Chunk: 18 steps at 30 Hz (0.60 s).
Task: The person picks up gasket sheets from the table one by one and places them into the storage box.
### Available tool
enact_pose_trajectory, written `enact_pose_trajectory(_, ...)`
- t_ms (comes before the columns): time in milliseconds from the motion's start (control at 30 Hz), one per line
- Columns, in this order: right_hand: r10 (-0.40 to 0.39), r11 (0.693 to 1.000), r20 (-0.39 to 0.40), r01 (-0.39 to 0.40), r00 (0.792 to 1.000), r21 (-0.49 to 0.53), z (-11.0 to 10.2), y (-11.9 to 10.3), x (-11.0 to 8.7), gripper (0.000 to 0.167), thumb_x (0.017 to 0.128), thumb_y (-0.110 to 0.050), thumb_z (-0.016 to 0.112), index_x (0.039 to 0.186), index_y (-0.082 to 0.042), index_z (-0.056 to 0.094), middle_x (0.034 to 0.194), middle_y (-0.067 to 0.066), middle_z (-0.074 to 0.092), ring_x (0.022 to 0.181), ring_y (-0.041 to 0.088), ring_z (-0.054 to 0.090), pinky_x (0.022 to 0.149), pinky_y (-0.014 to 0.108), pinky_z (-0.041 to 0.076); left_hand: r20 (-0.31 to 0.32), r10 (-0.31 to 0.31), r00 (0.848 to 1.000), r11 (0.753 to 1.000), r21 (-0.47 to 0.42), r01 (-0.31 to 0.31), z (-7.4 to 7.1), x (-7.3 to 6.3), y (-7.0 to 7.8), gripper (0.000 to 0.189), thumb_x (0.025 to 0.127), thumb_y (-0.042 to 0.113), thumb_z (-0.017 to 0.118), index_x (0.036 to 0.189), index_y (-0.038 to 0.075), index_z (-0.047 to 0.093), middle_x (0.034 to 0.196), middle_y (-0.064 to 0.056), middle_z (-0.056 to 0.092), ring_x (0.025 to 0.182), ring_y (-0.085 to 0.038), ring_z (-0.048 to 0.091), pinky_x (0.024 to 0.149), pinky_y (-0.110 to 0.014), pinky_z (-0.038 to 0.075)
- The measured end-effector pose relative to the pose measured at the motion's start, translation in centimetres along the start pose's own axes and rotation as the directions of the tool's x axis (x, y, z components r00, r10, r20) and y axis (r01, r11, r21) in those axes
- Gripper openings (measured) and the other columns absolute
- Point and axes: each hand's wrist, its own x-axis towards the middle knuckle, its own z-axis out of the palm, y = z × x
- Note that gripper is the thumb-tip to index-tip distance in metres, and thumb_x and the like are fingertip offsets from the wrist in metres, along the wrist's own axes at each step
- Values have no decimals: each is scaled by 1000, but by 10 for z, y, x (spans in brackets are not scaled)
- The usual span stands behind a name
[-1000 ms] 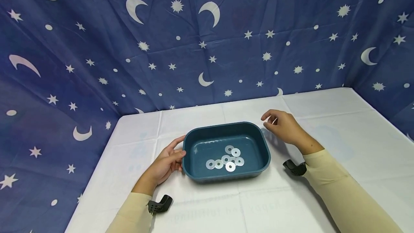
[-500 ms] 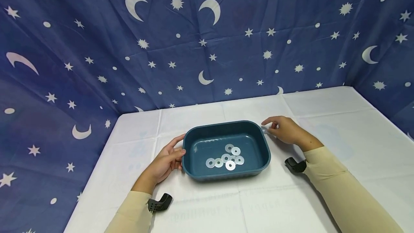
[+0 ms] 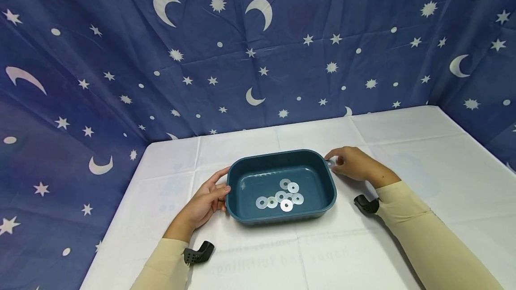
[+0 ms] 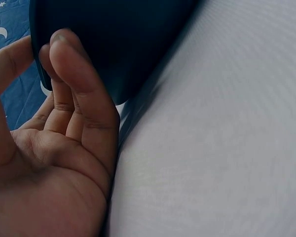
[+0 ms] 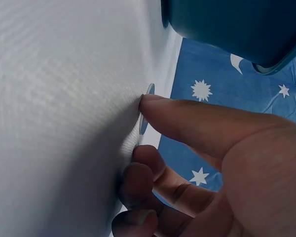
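Observation:
A dark teal plastic bin (image 3: 278,220) stands on the white-covered table, with several flat metal washers (image 3: 286,205) lying on its floor, some overlapping. My left hand (image 3: 205,205) holds the bin by its left end, the thumb at the rim and the other fingers against the outer wall; in the left wrist view its fingers (image 4: 81,74) are bent beside the bin wall (image 4: 123,44). Just past the bin's right end, my right hand (image 3: 354,164) pinches one more washer (image 3: 330,164) at the tabletop. Seen from the right wrist, the thumb presses on that washer (image 5: 147,126), which is nearly edge-on.
White cloth (image 3: 258,254) with faint mirrored lettering covers the table. Behind and to the left hangs a blue curtain (image 3: 225,57) patterned with moons and stars. A black wrist mount (image 3: 199,253) sits on the left sleeve, another mount (image 3: 367,205) on the right.
My right hand has come down from above onto the washer beside the bin, its thumb and forefinger closing on it. The left hand and the bin have stayed put.

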Motion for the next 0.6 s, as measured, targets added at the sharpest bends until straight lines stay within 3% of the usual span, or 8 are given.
enact_pose_trajectory(300,21,1000,-10,-21,1000,-2,2,-2,-2,23,86,-2,69,108,-6,67,79,8,57,72,21,51,65,32,43,-4,0,1000,1000,4,0,1,-1,1,69,101,14,55,159,15,18,95,0,64,63,-7,60,56,-20,52)
enact_pose_trajectory(600,36,998,47,-38,998,47,1,1,-6,20,91,-9,67,107,-2,57,79,7,50,72,19,49,65,31,41,1,3,1000,1000,3,-3,0,0,-1,68,102,14,55,159,15,18,92,1,64,63,-7,60,56,-20,52)
